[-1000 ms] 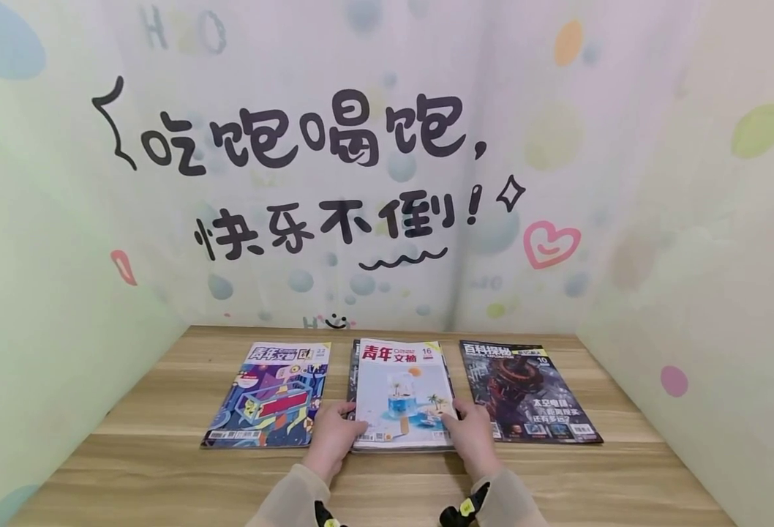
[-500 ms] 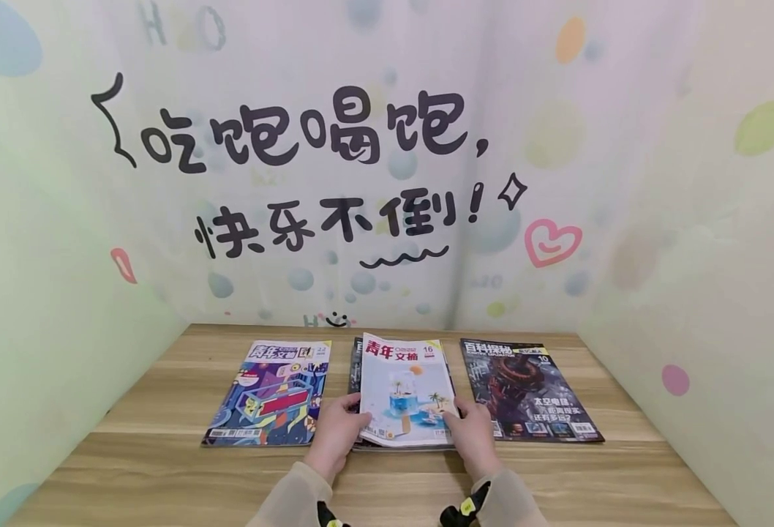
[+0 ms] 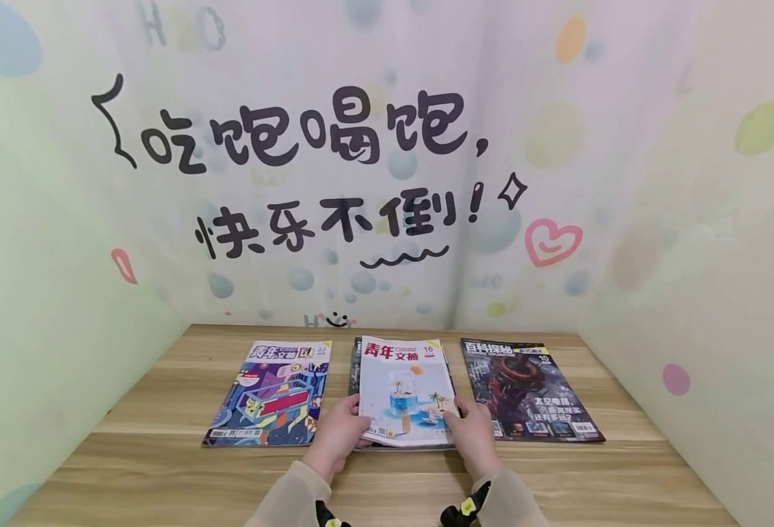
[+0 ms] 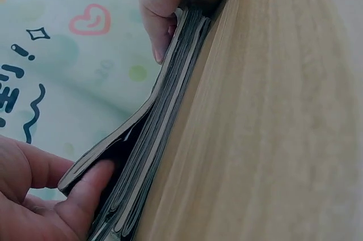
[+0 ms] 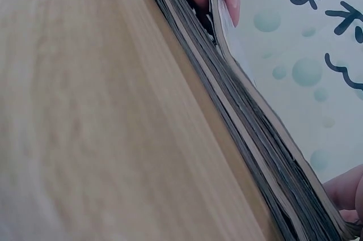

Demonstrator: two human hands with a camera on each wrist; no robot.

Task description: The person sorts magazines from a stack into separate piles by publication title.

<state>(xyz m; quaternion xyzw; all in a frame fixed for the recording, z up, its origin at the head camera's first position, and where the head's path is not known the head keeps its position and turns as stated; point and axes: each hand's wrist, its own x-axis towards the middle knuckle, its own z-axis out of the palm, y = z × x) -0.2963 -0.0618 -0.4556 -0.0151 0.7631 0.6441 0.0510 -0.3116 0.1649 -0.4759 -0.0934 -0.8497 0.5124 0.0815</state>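
Note:
Mid-table lies a stack of magazines (image 4: 148, 156), dark and pale page edges showing. Its top magazine (image 3: 403, 391) has a pale blue cover with an ice-block beach picture and red title. My left hand (image 3: 339, 433) pinches this magazine's near left corner, thumb over the cover and a finger underneath. That corner bends up, leaving a dark gap above the stack, plain in the left wrist view. My right hand (image 3: 474, 433) holds the right edge, thumb on the cover and fingers along the side; there the magazine stays down on the stack. The right fingertips are partly hidden.
A purple illustrated magazine (image 3: 268, 395) lies flat to the left. To the right lies a dark magazine (image 3: 528, 395) with a machine on its cover. The wooden table (image 3: 400, 490) ends at a printed back wall (image 3: 334, 293), with walls on both sides.
My left hand has raised the top magazine's near left corner off the stack, and the cover has shifted slightly right. The right hand and the side magazines stay in place.

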